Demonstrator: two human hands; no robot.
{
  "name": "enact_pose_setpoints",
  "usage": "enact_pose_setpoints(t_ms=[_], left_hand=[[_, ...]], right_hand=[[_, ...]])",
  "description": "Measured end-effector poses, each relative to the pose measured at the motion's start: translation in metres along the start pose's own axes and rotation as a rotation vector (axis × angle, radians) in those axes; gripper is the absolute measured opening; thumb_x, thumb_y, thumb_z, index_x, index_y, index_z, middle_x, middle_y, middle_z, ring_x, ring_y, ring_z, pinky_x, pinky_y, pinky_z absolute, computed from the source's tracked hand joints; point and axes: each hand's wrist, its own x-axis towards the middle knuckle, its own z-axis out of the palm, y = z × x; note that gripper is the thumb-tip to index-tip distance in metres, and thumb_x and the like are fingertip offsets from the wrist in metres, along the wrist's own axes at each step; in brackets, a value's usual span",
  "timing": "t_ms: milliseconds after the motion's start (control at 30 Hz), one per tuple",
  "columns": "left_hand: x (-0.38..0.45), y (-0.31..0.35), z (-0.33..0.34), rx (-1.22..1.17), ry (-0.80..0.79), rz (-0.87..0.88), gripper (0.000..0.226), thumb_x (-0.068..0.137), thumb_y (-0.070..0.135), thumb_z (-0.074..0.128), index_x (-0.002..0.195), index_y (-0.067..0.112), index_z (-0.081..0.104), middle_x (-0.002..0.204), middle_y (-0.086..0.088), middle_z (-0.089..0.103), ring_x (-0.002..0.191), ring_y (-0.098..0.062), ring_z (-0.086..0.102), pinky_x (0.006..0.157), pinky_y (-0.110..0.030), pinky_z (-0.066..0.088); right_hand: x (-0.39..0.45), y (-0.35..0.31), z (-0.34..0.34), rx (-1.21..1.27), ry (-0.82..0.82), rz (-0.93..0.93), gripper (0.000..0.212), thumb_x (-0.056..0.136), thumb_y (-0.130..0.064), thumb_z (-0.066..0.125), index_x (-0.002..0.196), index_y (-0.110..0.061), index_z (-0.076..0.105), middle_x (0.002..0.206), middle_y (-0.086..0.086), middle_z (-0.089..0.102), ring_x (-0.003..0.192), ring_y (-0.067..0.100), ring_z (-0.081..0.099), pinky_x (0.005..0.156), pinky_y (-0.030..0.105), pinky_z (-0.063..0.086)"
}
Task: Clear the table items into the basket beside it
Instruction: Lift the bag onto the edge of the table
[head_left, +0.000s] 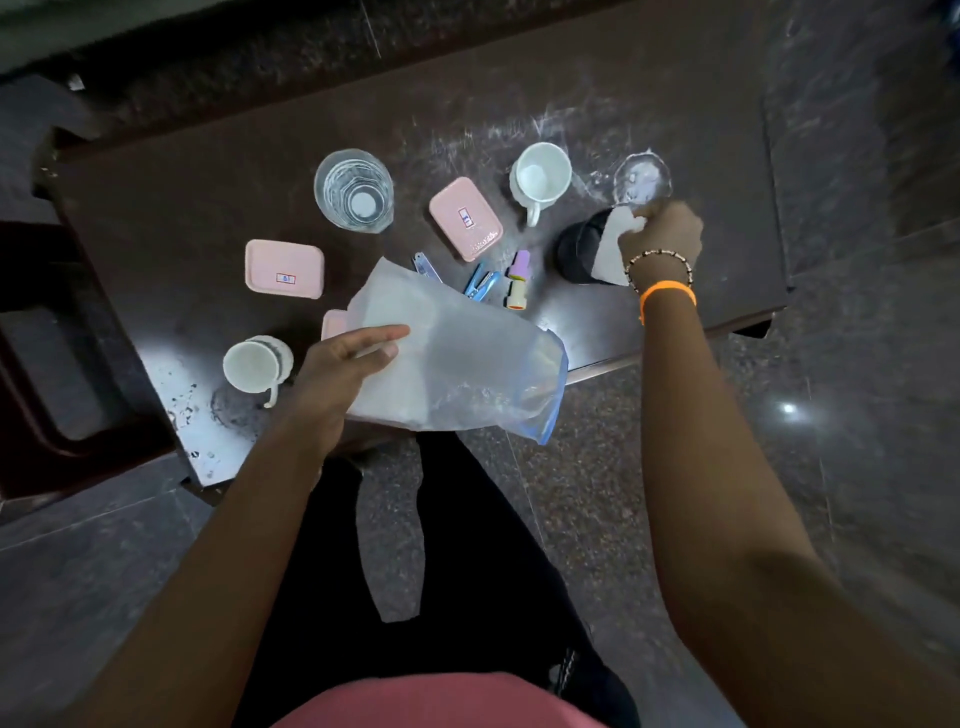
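While both arms reach over the table, the scene reads as follows.
Left hand (340, 364): fingers pinched on a translucent zip bag (457, 364), held above the near table edge.
Right hand (662, 234): fingers closed on a white paper scrap (615, 244) over a dark cup (579, 254).
Table (182, 208): glass tumbler (353, 189), two white mugs (540, 174) (254, 364), pink boxes (465, 218) (284, 268), blue clips (480, 283), nail clipper (426, 266), small purple-capped bottle (518, 278).
Basket: not visible.
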Motion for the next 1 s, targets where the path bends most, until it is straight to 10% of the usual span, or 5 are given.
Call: enact_pose_setpoints(t_ms=[333,533,700,800,1000], left_hand=[[0.002,-0.005,0.010,-0.077,-0.030,-0.083,0.023,0.087,0.005,0.056,0.097,0.020,0.070,0.119,-0.004,0.063,0.098,-0.015,0.060,0.083,-0.020,0.053],[0.004,-0.007,0.015,-0.254,0.026,-0.049,0.032,0.086,-0.004,0.053,0.105,0.020,0.063,0.105,0.014,0.067,0.095,-0.007,0.062,0.087,-0.022,0.053],[0.005,-0.015,0.021,-0.435,0.252,0.004,0.045,0.081,-0.015,0.055,0.102,0.021,0.038,0.104,0.008,0.054,0.093,-0.006,0.057,0.073,-0.023,0.056],[0.003,-0.025,0.026,-0.416,0.302,0.000,0.063,0.076,-0.016,0.061,0.112,0.021,0.025,0.107,0.009,0.050,0.097,-0.008,0.055,0.081,-0.036,0.055],[-0.016,-0.057,-0.002,-0.352,0.224,-0.074,0.097,0.065,-0.007,0.073,0.140,0.022,0.019,0.138,-0.003,0.047,0.122,-0.022,0.052,0.096,-0.050,0.049]], right_hand=[[0.016,0.003,0.027,-0.153,-0.080,-0.025,0.027,0.083,-0.016,0.063,0.105,0.000,0.063,0.115,0.022,0.062,0.107,0.037,0.060,0.088,0.039,0.050],[-0.039,0.041,0.019,0.165,0.049,-0.118,0.034,0.084,-0.003,0.052,0.117,-0.006,0.057,0.109,0.015,0.068,0.101,0.026,0.063,0.086,0.030,0.042],[-0.129,0.056,0.051,1.215,-0.430,0.578,0.030,0.069,-0.008,0.053,0.089,-0.027,0.043,0.090,-0.003,0.058,0.077,0.016,0.054,0.064,0.028,0.035],[-0.165,0.029,0.070,1.233,-0.753,0.502,0.019,0.076,-0.026,0.060,0.090,-0.030,0.048,0.102,-0.006,0.057,0.095,0.015,0.055,0.065,0.028,0.039],[-0.148,-0.001,0.103,1.068,-0.227,0.553,0.016,0.089,-0.021,0.057,0.074,-0.015,0.056,0.060,-0.006,0.061,0.048,0.007,0.062,0.041,0.018,0.047]])
